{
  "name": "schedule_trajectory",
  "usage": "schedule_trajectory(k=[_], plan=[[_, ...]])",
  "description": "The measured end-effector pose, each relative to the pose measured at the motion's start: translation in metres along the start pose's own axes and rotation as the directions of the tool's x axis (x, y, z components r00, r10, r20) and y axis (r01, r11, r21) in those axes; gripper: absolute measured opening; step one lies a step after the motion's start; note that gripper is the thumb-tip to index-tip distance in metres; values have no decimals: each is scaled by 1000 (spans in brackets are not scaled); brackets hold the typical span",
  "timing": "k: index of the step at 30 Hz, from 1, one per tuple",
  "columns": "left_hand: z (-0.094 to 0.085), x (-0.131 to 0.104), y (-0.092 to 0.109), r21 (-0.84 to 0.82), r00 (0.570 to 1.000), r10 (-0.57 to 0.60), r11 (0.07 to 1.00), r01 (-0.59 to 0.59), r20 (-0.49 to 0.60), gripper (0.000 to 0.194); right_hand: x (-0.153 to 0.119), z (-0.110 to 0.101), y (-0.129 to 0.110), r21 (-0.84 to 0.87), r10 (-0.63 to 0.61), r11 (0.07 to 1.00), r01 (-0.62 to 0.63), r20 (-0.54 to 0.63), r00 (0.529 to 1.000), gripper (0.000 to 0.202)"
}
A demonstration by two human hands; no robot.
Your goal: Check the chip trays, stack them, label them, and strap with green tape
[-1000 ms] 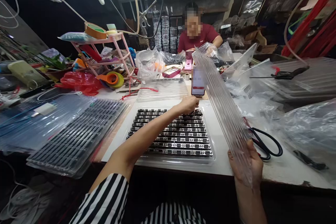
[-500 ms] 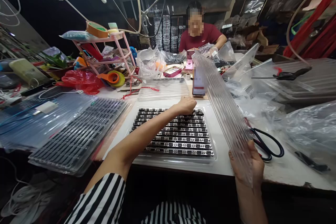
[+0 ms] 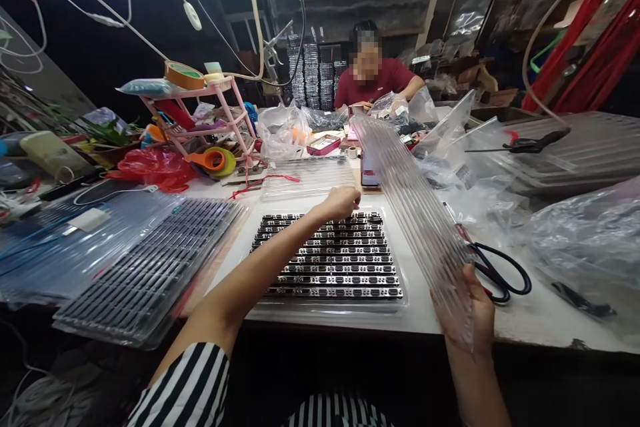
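Observation:
Rows of connectors with silver faces and black sockets (image 3: 345,279) fill a clear plastic tray (image 3: 404,300) on the table in front of me. My left hand (image 3: 343,203) reaches over the tray's far edge with fingers curled closed. What lies inside those fingers, if anything, is hidden. To the right, my right hand (image 3: 473,313) grips the lower end of a clear ribbed plastic tray (image 3: 410,200). That tray is held up at a slant, and no parts show in its grooves.
Black-handled scissors (image 3: 505,273) lie beside my right hand. Filled trays (image 3: 150,267) are stacked at left. Behind are a clear ribbed tray (image 3: 307,177), a phone (image 3: 370,173) and a pink rack (image 3: 230,113). Plastic bags (image 3: 590,240) cover the right. A co-worker in a red shirt (image 3: 390,80) sits opposite.
The view has shifted a little. My left hand stays closed at the far edge of the filled tray, slightly higher over it. The right hand still holds the ribbed tray at nearly the same slant.

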State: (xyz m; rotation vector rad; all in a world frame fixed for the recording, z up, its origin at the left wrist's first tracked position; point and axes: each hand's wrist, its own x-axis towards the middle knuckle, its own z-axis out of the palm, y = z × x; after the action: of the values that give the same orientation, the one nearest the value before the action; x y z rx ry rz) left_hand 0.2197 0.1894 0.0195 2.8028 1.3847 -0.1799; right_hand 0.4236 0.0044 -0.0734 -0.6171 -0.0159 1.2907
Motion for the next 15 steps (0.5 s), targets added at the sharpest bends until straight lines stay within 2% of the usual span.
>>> schedule_trajectory(k=[6, 11, 15], plan=[[2, -12, -35, 18, 994, -87, 996, 86, 66, 28, -1, 4, 0, 28, 14, 1000, -12, -47, 999, 37], [12, -20, -34, 46, 992, -84, 996, 80, 96, 28, -1, 2, 1, -14, -6, 1000, 6, -14, 1000, 36], [13, -25, -29, 57, 996, -62, 997, 58, 65, 26, 2, -2, 2, -57, -50, 997, 53, 49, 998, 31]])
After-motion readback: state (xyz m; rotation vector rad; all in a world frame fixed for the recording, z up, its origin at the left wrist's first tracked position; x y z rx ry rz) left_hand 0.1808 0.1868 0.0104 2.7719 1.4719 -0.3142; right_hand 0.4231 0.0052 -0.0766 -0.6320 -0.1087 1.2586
